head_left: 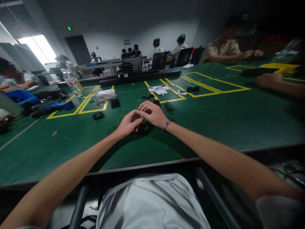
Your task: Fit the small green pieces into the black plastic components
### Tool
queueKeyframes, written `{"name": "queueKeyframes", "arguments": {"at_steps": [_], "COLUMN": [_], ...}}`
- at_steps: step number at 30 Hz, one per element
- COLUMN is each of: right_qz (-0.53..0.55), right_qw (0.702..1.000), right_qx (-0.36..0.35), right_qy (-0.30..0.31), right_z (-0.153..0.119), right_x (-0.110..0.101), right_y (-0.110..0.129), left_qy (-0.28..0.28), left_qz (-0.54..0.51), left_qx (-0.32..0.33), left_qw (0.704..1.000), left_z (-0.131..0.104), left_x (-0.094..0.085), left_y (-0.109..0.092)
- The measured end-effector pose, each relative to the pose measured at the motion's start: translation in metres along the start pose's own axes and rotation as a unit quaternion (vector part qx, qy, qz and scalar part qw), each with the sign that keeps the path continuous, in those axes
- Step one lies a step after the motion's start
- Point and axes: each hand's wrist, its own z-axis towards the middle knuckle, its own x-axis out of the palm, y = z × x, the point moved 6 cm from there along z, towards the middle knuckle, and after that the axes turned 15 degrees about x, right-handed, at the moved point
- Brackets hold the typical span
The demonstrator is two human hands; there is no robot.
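Note:
Just above the green table [166,140], my left hand [130,123] and my right hand [152,115] meet, fingertips close together. The fingers of both are bent in a pinch, and whatever small thing they hold is too hidden to name. A bracelet [166,124] circles my right wrist. Left of my hands lies a small black part [98,115], with another black block [115,103] behind it. Beyond my right hand a dark flat piece [169,106] rests on the table.
White crumpled papers [159,90] lie behind my hands, near black pieces [193,89]. A clear bottle [72,83], a blue bin [20,97] and a blue-black tool [52,107] stand at left. Yellow tape marks the tabletop. At right, another person's arm [278,83] rests on the table.

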Motion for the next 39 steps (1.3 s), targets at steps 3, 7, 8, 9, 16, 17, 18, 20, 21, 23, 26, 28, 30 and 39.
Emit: {"name": "queueKeyframes", "arguments": {"at_steps": [3,7,8,9,16,17,18,20,21,23,26,28,30,39], "right_qz": [-0.005,-0.007,-0.006,-0.007,-0.014,-0.014,-0.015,-0.014,-0.012,-0.010,-0.010,-0.008,-0.007,-0.013], "right_qw": [1.000,1.000,1.000,1.000,1.000,1.000,1.000,1.000,1.000,1.000,1.000,1.000,1.000,1.000], "right_qx": [0.000,-0.010,-0.013,-0.015,-0.010,-0.010,-0.010,-0.010,-0.011,-0.011,-0.008,-0.010,-0.013,-0.006], "right_qy": [-0.002,-0.007,-0.008,-0.008,-0.006,-0.006,-0.007,-0.006,-0.006,-0.005,-0.004,-0.004,-0.005,-0.005], "right_z": [0.0001,0.0000,0.0000,0.0000,-0.0003,-0.0004,-0.0005,-0.0007,-0.0008,-0.0011,-0.0014,-0.0015,-0.0016,-0.0018], "right_x": [-0.0001,-0.0002,-0.0002,-0.0002,0.0000,0.0000,0.0000,0.0003,0.0005,0.0007,0.0010,0.0009,0.0009,0.0027], "right_y": [0.0002,0.0004,0.0004,0.0004,0.0012,0.0013,0.0014,0.0014,0.0015,0.0014,0.0010,0.0009,0.0010,-0.0011], "left_qy": [-0.005,-0.005,-0.003,-0.003,-0.003,-0.003,-0.004,-0.006,-0.006,-0.006,-0.010,-0.011,-0.010,-0.014], "left_qz": [-0.005,-0.002,0.000,0.001,0.006,0.007,0.007,0.007,0.007,0.008,0.009,0.006,0.004,0.022], "left_qx": [0.001,0.003,0.003,0.004,0.009,0.008,0.007,0.008,0.009,0.010,0.009,0.009,0.010,0.017], "left_qw": [1.000,1.000,1.000,1.000,1.000,1.000,1.000,1.000,1.000,1.000,1.000,1.000,1.000,1.000], "left_z": [0.0000,0.0003,0.0005,0.0006,0.0013,0.0013,0.0013,0.0012,0.0011,0.0008,0.0002,0.0002,0.0002,0.0006], "left_x": [-0.0003,-0.0007,-0.0007,-0.0008,-0.0006,-0.0006,-0.0007,-0.0007,-0.0007,-0.0006,-0.0006,-0.0003,0.0000,0.0007], "left_y": [0.0006,0.0009,0.0010,0.0011,0.0003,0.0001,-0.0001,-0.0006,-0.0010,-0.0014,-0.0014,-0.0010,-0.0005,-0.0035]}}
